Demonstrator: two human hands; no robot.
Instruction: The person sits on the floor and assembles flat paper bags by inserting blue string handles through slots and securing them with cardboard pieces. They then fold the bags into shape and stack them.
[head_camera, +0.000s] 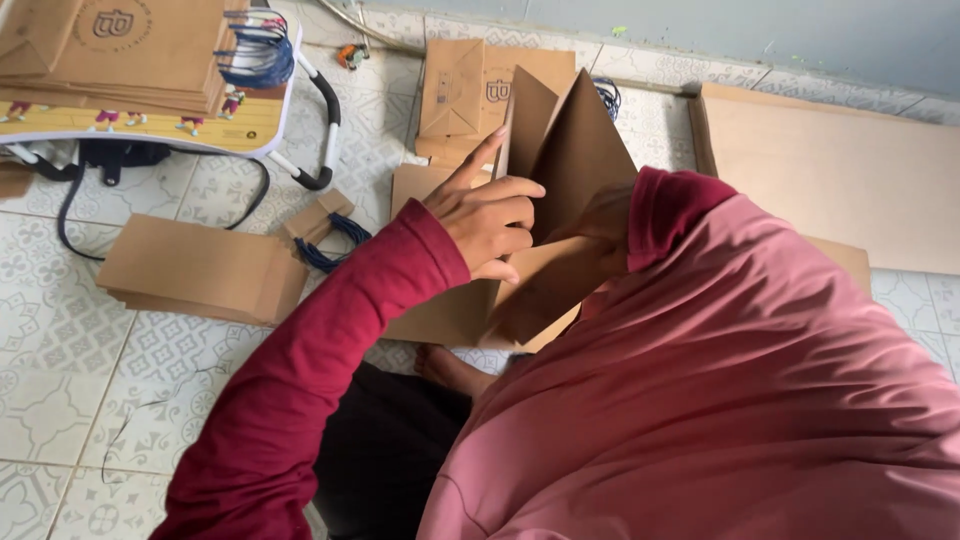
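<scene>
A brown paper bag stands half unfolded in front of me above the tiled floor. My left hand grips its near open edge, index finger stretched up along the paper. My right hand reaches inside the bag, with only its back and the wrist showing; the fingers are hidden by the paper and a dark red sleeve. More flat brown card lies under the bag near my lap.
A stack of flat brown bags lies on the floor at left, with blue cord handles beside it. A small folding table holds more bags and blue cords. Folded bags sit behind. A large cardboard sheet lies at right.
</scene>
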